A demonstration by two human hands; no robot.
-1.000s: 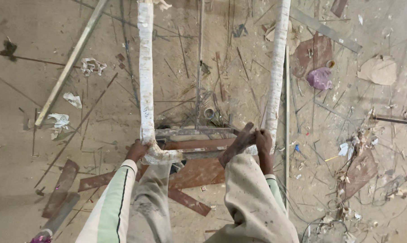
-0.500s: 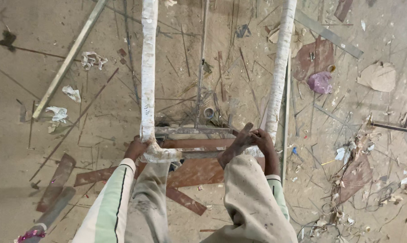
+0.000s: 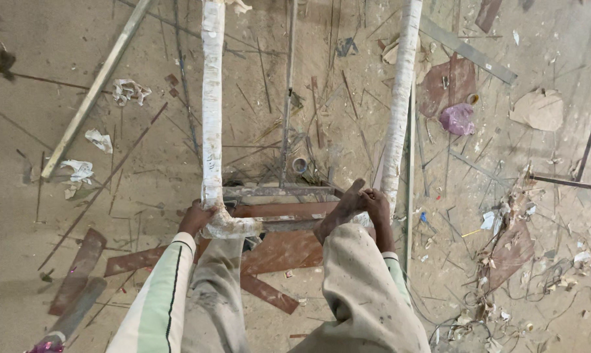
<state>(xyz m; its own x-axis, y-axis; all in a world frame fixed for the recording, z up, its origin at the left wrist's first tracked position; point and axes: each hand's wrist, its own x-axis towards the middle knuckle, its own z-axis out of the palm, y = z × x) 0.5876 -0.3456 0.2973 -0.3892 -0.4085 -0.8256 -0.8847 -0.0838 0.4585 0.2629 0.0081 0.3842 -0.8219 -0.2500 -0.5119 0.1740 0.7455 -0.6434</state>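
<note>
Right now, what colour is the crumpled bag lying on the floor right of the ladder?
The crumpled bag is purple-pink, clearest in the head view, on the dusty floor.

The left hand (image 3: 194,219) shows only its back; its fingers are curled out of sight round the left rail (image 3: 212,111). The right hand (image 3: 378,206) is partly covered by a bare foot (image 3: 340,212) just beside it. Both rails run off the top edge above the fingers. Below them, knees (image 3: 357,287) hide the lower rungs. The floor (image 3: 60,216) litter is too small to tell.
</note>
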